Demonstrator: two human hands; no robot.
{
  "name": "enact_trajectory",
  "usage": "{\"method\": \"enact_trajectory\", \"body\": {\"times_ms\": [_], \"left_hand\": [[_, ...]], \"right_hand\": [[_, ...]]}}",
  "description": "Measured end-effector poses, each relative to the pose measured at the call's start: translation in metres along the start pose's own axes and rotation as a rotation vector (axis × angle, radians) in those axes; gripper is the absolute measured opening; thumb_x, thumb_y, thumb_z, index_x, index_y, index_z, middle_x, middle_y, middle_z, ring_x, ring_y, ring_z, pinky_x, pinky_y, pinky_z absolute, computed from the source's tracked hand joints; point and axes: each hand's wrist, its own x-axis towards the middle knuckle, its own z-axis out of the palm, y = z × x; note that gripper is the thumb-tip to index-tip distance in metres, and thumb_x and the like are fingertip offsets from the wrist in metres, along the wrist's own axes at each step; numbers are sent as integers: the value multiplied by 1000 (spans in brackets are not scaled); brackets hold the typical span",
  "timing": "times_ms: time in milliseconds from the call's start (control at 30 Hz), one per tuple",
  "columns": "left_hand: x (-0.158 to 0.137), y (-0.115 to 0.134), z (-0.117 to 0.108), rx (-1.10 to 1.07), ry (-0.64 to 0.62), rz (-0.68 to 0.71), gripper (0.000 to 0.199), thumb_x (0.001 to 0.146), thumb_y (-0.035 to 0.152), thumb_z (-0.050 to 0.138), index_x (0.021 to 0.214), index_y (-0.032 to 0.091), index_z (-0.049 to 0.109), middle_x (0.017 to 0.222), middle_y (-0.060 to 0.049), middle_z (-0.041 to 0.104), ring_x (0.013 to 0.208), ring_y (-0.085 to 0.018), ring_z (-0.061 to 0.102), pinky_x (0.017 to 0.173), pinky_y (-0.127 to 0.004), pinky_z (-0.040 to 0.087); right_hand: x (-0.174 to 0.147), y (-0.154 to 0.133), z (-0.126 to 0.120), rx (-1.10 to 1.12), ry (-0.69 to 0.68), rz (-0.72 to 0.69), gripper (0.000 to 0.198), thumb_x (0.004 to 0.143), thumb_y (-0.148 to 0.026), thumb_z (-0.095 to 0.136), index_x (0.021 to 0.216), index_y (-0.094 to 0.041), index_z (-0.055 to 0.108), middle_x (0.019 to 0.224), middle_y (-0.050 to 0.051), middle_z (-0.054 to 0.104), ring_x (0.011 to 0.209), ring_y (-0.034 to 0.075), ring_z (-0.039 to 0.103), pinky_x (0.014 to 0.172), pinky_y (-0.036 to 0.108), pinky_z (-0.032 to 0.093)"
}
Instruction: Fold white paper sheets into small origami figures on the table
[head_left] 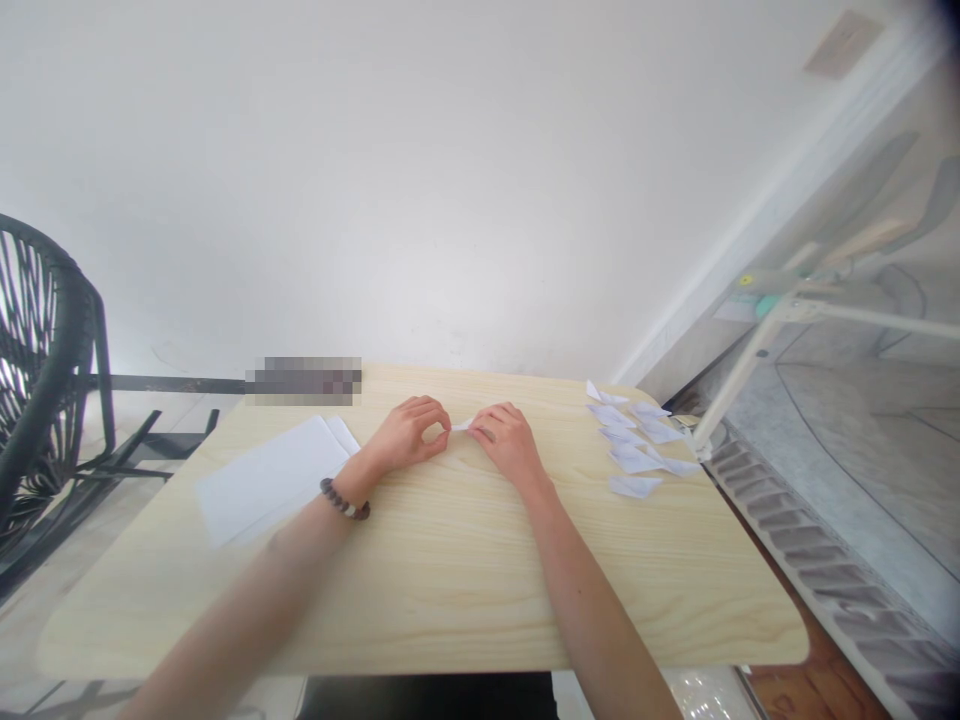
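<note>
Paper piece point(462, 427): fingers of the left hand point(409, 434) and right hand point(508, 441) are hiding its ends.
Forearms point(592, 585): the bottom edge is cropping both.
Woven chair point(66, 295): the left edge is cutting it off.
Pixelated patch point(304, 382): coarse squares are masking its contents.
Wall plate point(844, 45): blur is swallowing its details.

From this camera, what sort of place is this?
Likely a room in a home, though the view can't confirm it: a wood-grain table stands by a plain white wall, with a dark woven chair at the left.
</note>
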Motion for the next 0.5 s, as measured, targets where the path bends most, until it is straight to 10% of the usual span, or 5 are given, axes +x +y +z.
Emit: {"method": "enact_trajectory", "body": {"times_ms": [500], "left_hand": [[1, 3, 3, -11, 3, 21, 10, 73, 17, 46, 77, 18, 56, 78, -3, 59, 82, -15, 52, 77, -29, 38]], "right_hand": [[2, -8, 4, 22, -37, -44, 10, 77, -24, 51, 76, -22, 61, 83, 2, 59, 87, 16, 46, 77, 30, 35]]}}
